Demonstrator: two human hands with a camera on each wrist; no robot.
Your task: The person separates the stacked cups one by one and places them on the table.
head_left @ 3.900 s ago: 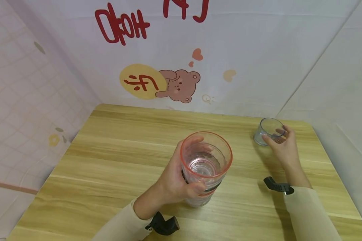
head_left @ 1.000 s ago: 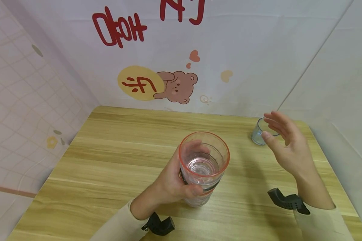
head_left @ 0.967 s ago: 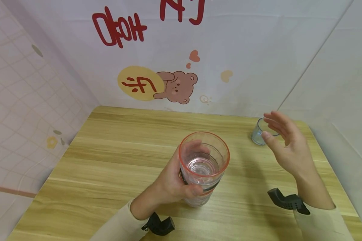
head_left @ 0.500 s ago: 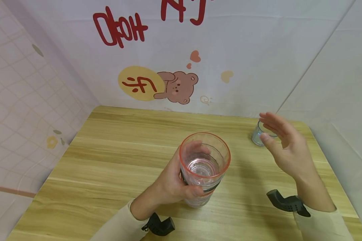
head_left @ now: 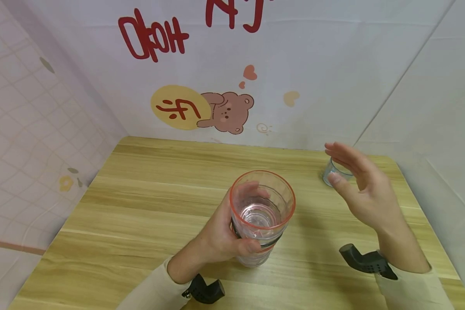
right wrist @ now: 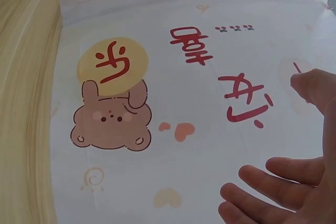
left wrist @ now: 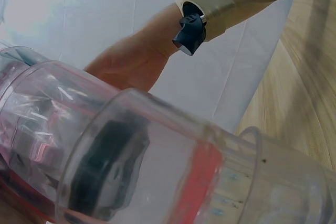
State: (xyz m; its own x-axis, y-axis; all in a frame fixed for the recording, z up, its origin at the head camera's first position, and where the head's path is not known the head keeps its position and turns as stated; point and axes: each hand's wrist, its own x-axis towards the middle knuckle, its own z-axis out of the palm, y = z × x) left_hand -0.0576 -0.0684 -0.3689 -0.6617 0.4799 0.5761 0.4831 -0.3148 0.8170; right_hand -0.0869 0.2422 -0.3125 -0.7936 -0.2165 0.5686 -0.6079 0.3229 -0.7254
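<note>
My left hand (head_left: 218,237) grips a stack of nested clear cups (head_left: 260,215) in the middle of the table. The top cup has a red rim, and red and dark bands show lower down; the left wrist view brings the stack (left wrist: 152,166) close. A short clear cup with a blue rim (head_left: 326,175) stands upright at the back right, partly hidden by my right hand (head_left: 366,193). That hand is raised in front of the cup, thumb and fingers apart, holding nothing. Its spread fingers (right wrist: 262,195) show in the right wrist view.
The light wood table (head_left: 147,193) meets a white backdrop (head_left: 317,56) printed with a bear and red characters. White panels also stand at the left (head_left: 35,129) and right (head_left: 441,129). Both wrists wear black camera mounts.
My right hand has let go of the blue-rimmed cup and drawn back toward me. In the last second it drifts slightly left. The left hand keeps its grip on the stack in place.
</note>
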